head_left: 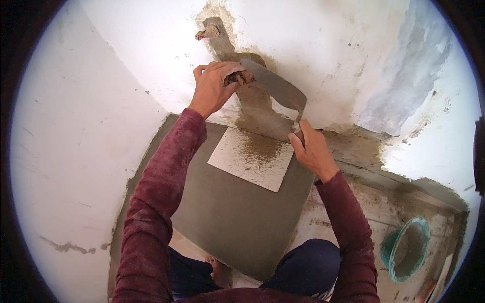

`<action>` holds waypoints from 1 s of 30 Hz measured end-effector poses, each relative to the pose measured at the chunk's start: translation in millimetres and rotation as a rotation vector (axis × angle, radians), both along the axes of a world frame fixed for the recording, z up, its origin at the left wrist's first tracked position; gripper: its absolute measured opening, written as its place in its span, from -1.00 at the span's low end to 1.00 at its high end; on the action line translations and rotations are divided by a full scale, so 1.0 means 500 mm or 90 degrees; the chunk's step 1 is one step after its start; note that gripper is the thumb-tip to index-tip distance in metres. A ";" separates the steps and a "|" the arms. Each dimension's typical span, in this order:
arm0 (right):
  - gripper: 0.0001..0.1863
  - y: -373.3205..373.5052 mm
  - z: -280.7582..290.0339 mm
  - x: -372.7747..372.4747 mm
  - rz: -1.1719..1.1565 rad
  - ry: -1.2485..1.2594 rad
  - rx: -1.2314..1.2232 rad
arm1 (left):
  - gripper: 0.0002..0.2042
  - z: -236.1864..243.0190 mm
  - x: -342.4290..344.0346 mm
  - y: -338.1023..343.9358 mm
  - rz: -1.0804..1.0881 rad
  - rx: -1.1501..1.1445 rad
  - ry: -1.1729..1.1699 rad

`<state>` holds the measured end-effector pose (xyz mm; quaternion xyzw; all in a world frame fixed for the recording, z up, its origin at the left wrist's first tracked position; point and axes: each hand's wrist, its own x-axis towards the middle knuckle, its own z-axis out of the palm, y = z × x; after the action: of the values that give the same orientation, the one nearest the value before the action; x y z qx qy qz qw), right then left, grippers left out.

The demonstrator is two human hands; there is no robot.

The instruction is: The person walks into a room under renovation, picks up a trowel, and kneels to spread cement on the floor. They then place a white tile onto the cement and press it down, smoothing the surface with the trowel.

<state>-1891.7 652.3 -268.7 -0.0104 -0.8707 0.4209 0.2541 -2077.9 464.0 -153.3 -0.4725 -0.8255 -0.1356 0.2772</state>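
My right hand (317, 152) is closed round the handle of a trowel (280, 90), low in front of the white wall. The trowel's grey blade points up and left, its tip beside my left hand (214, 86). Between the left fingers is a rough reddish-brown lump (245, 77), partly hidden; its material is unclear. Both hands are over a strip of damp mortar (255, 103) running down the wall. Higher on that strip, a crumpled scrap (208, 33) sticks out of the wall.
Below my hands, a white square board (242, 169) dotted with mortar crumbs lies on a smooth grey slab (222, 222). A teal bucket (406, 250) stands at the lower right on a dirty floor. Another wall (76, 151) rises on the left.
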 end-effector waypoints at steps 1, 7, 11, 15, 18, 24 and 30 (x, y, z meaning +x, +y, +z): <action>-0.75 0.002 -0.006 0.006 0.002 0.002 -0.015 | -0.58 0.001 0.002 0.000 -0.009 0.000 -0.014; -0.72 0.002 -0.048 -0.064 -0.073 0.058 0.006 | -0.56 0.016 0.007 0.003 0.023 -0.056 -0.014; -0.71 -0.004 -0.100 -0.038 -0.050 0.005 -0.038 | -0.48 0.042 0.009 -0.034 -0.019 -0.063 -0.033; -0.71 0.010 -0.130 0.026 -0.019 -0.057 -0.002 | -0.45 0.090 0.019 -0.155 0.077 -0.059 -0.115; -0.71 0.014 -0.118 -0.010 -0.054 0.000 -0.075 | -0.48 0.087 0.037 -0.258 0.184 -0.108 -0.248; -0.70 0.003 -0.100 -0.053 -0.008 0.025 -0.067 | -0.54 0.040 0.141 -0.418 0.206 -0.314 -0.529; -0.69 -0.006 -0.101 -0.001 0.000 -0.026 -0.158 | -0.47 0.060 0.407 -0.478 0.194 -0.441 -0.708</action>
<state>-1892.1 649.4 -319.1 -0.0504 -0.8172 0.5249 0.2328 -1874.6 225.0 -123.5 -0.2725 -0.8987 -0.0455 -0.3407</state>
